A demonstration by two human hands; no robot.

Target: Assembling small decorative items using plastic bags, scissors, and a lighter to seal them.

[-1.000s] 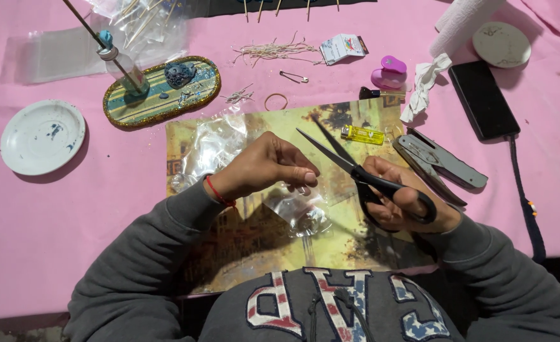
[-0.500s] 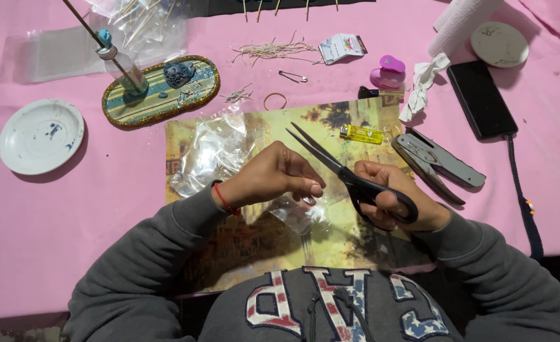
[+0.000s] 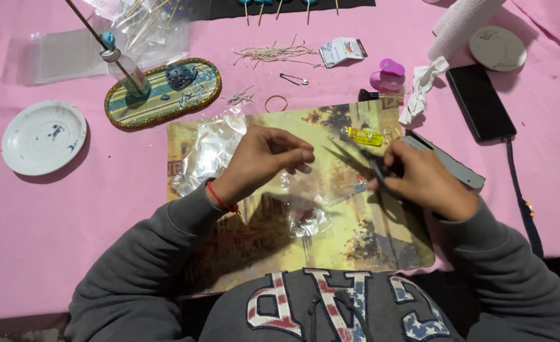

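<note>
Pink tablecloth [image 3: 39, 234] covers the whole work surface; nothing of the room beyond it shows. Printed picture mat [image 3: 368, 240] lies centred in front of the person, with crinkled clear plastic wrap [image 3: 207, 152] on its upper left part.

Left of mat: glittered oval tray [image 3: 166, 104] bearing a small glass bottle [image 3: 128, 73]; white dish [image 3: 42, 136] further left. Right of mat: black phone [image 3: 479, 101] with cable, paper towel roll [image 3: 463, 22].

Left hand [image 3: 264, 158] above the mat, fingertips pinched together; what they pinch is too small to tell. Right hand [image 3: 422, 180] closed around the handles of black scissors [image 3: 362, 161], blades parted, tips pointing toward the left hand, just apart from it. Yellow lighter [image 3: 363, 135] lies on the mat beside the blades.
</note>
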